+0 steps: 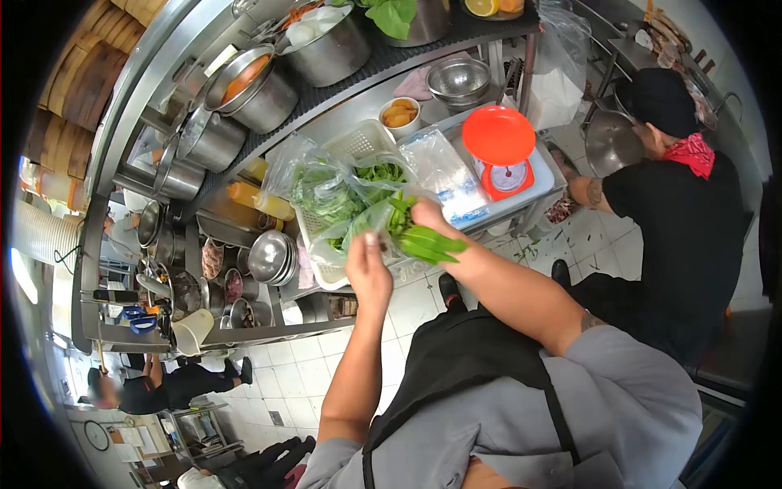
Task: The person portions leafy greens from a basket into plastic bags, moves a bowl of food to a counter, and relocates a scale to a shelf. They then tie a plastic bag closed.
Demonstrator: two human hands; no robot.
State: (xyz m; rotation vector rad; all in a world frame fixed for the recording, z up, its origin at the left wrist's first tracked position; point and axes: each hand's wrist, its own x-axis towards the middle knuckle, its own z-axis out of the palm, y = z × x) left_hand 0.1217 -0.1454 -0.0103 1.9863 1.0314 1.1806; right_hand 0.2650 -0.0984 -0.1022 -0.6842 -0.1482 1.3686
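My left hand [369,267] is closed on the edge of a clear plastic bag [372,222]. Beside it, my right hand [429,218] grips a bunch of leafy greens [425,243], whose stalks and leaves stick out at the bag's mouth. Both hands are over a white plastic basket [330,275] that holds more bagged greens [324,193]. Right of the basket, a stack of clear plastic bags [444,173] lies in a grey-blue tray [538,183], with a red scale [498,138] next to it.
A co-worker in black [680,220] leans over a metal bowl [612,144] at the right. Metal pots [273,102] line the upper shelf. A bowl of orange pieces [400,116] stands behind the basket. Steel bowls [271,257] are at its left. Other people are at the lower left.
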